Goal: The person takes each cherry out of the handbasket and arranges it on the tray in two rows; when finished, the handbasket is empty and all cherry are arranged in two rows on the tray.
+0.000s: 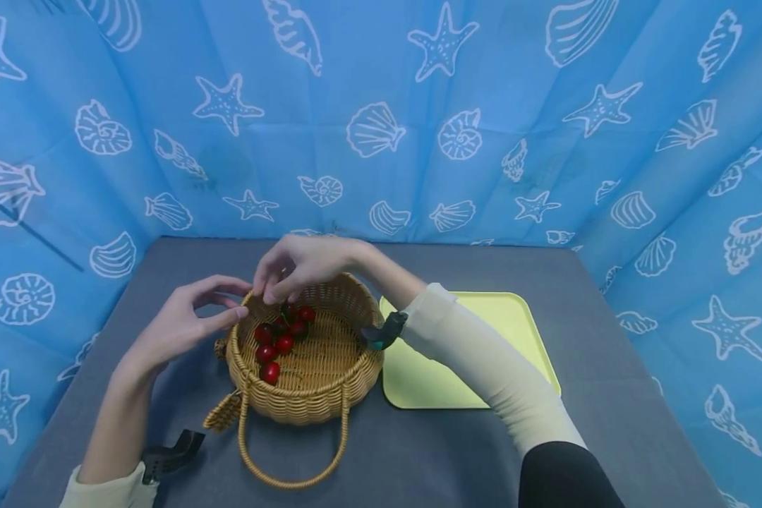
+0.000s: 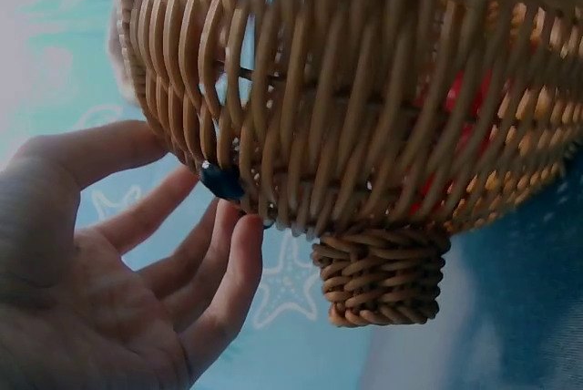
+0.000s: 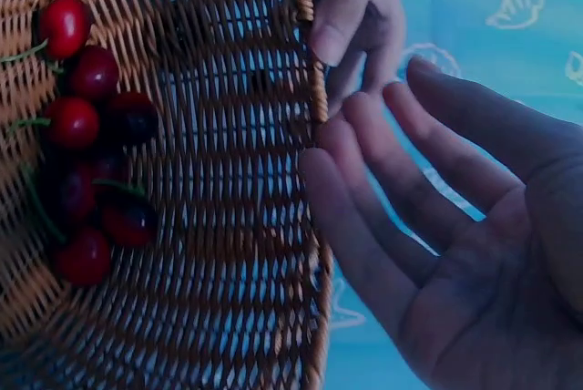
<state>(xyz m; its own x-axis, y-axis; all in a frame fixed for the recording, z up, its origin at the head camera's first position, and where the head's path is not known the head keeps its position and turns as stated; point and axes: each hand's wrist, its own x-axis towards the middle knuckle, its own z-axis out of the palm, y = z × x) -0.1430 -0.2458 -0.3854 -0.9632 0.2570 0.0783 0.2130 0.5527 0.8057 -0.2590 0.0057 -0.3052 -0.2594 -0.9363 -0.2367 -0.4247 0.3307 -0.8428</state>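
A round wicker basket [image 1: 317, 402] stands left of centre, its looped handle [image 1: 292, 483] hanging down in front. Several red cherries [image 1: 283, 343] with green stems lie on the left side of its floor. My left hand [image 1: 187, 321] is at the basket's left rim, thumb near the edge, its loosely bent fingers by a dark blue oval piece [image 2: 221, 180] on the outer wall. From above, my right hand [image 1: 305, 264] reaches over the far left rim, fingertips close to the edge. The right wrist view shows its fingers [image 3: 428, 203] relaxed, with no cherry among them.
A pale yellow tray [image 1: 476, 381] lies on the grey table [image 1: 432, 458] right of the basket, partly under my right forearm. Stubby wicker pieces [image 1: 224, 411] stick out from the basket's left side. A blue curtain [image 1: 419, 176] with shells and starfish hangs behind.
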